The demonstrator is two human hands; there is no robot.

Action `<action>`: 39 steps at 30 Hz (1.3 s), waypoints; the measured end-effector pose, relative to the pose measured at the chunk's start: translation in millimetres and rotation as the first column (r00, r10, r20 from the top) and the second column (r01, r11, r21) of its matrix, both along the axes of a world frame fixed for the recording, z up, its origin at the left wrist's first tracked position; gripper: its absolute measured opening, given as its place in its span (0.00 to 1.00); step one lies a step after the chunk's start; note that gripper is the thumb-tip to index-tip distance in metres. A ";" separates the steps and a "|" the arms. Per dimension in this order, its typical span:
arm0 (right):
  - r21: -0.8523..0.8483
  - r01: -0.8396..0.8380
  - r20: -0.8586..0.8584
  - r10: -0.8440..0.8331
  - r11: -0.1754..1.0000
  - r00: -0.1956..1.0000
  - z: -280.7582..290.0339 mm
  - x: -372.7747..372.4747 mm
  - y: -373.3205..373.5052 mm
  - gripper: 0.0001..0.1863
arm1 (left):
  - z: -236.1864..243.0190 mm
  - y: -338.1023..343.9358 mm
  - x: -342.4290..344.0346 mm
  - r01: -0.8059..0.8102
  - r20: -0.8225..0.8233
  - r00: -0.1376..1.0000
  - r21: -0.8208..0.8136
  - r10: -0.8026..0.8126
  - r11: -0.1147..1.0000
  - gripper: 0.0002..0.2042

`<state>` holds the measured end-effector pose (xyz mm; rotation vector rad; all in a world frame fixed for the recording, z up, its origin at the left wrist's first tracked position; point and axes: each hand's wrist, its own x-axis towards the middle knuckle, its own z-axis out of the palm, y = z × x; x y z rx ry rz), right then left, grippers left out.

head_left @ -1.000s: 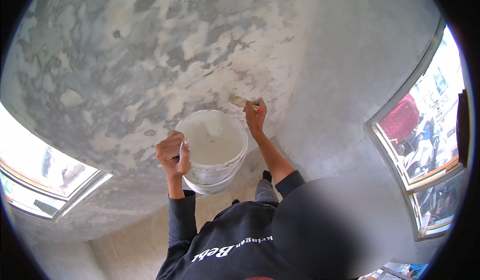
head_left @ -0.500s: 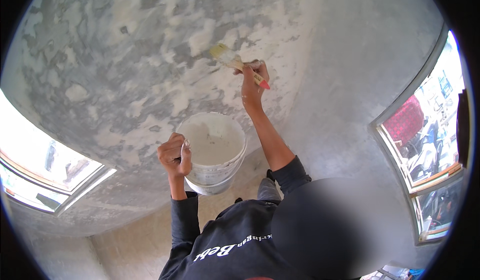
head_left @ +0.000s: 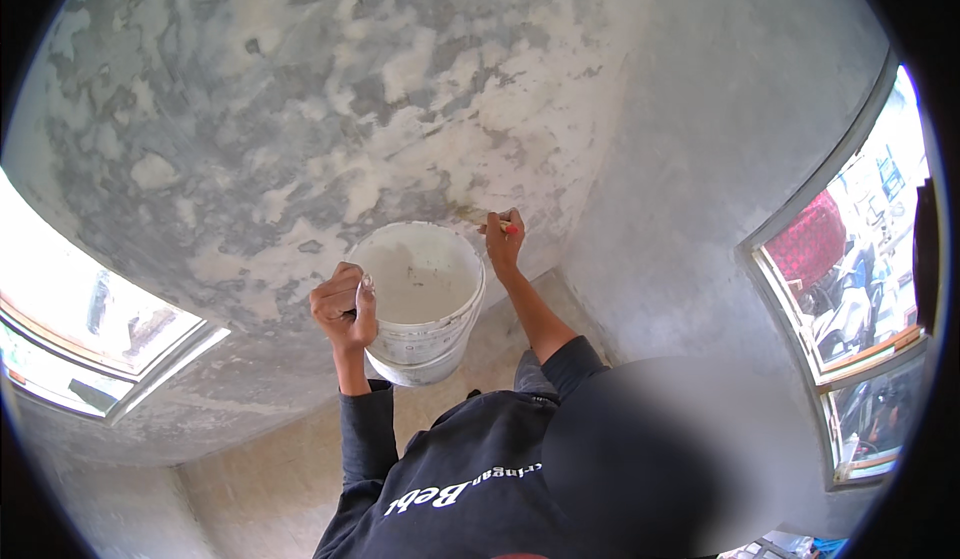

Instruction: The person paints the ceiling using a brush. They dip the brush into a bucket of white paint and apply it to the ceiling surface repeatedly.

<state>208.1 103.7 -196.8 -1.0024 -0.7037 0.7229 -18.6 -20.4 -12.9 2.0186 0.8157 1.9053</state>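
My left hand (head_left: 342, 305) is closed on a white plastic bucket (head_left: 420, 344) at its near left edge; pale off-white liquid lies inside it. Just right of the bucket's rim, my right hand (head_left: 505, 241) grips a paintbrush (head_left: 508, 228) with a red-tipped wooden handle. Its pale yellowish bristles point up-left against, or very close to, the wall (head_left: 330, 109), which is mottled with grey and white patches; whether they touch I cannot tell.
A plain grey wall (head_left: 700, 159) meets the patched one on the right, with a window (head_left: 870, 289) showing motorbikes outside. Another bright window (head_left: 90, 299) is at left. Below are a beige concrete floor (head_left: 250, 464) and my dark-clothed body (head_left: 450, 449).
My right hand with the brush rose along the wall half a second ago and is now down beside the bucket again. The bucket and left hand have shifted slightly left.
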 end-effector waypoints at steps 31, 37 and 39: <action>0.135 0.133 0.018 -0.136 0.982 0.990 -27.1 17.5 20.7 0.11 | -7.2 7.5 1.2 0.005 -0.020 1.000 0.004 -0.005 1.000 0.14; 0.070 0.168 0.109 -0.175 0.983 0.979 -12.5 28.1 26.5 0.12 | -10.9 8.2 5.0 0.044 -0.027 0.999 0.001 -0.044 0.999 0.14; 0.145 0.116 0.069 -0.127 0.983 0.989 21.5 24.1 31.7 0.12 | -14.5 9.7 8.1 0.055 -0.031 0.998 0.006 -0.055 0.998 0.14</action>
